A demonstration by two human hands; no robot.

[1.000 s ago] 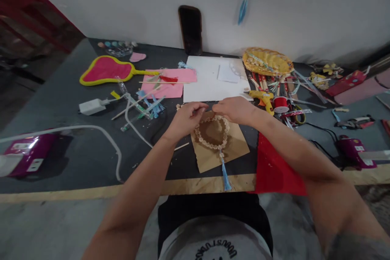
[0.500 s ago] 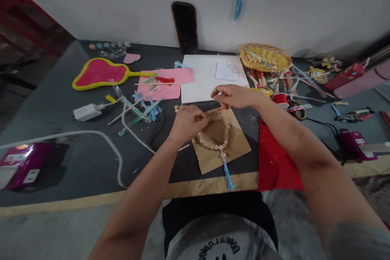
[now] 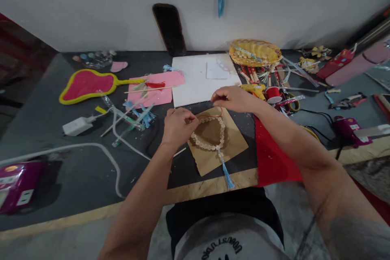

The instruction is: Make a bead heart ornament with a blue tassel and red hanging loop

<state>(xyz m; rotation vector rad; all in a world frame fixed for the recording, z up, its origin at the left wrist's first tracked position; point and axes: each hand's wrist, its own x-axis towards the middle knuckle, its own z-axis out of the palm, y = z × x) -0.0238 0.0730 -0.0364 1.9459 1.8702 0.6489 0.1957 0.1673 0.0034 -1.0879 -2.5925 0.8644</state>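
Red thread (image 3: 222, 111), slack and curved, running between the two hands above the ring.
Left hand (image 3: 179, 126): fingers bent, thumb and forefinger drawn near each other at the ring's upper left; whether they pinch thread or ring cannot be told.
Right hand (image 3: 232, 99): half curled, palm down, above the card's top edge, the thread's loop just under its fingers; cannot tell whether it grips.
Ring (image 3: 222, 133): pale, beadlike, roughly heart-shaped, lying flat on the card between and below the hands.
Tassel (image 3: 227, 175): light blue, joined to the ring's lower right, trailing past the card onto the table's wooden edge.
Card (image 3: 234, 142): brown, set askew on the dark table (image 3: 91, 178).
Cloth (image 3: 276, 162): red, right of the card, partly under the right forearm.
Board (image 3: 189, 85): white, beyond the hands, bearing a paper slip (image 3: 217, 70).
Glue gun (image 3: 253, 90): yellow, just beyond the right hand; spool (image 3: 273, 95), red, beside it.
Basket (image 3: 269, 55): yellow, woven, behind these, with small items inside.
Pink sheet (image 3: 164, 96): left of the board and overlapping it.
Fan (image 3: 89, 85): red, yellow-rimmed, its handle on the pink sheet.
Adapter (image 3: 78, 126): white, nearer than the fan.
Pliers (image 3: 350, 100): far right.
Phone (image 3: 170, 28): black, leaning against the wall.
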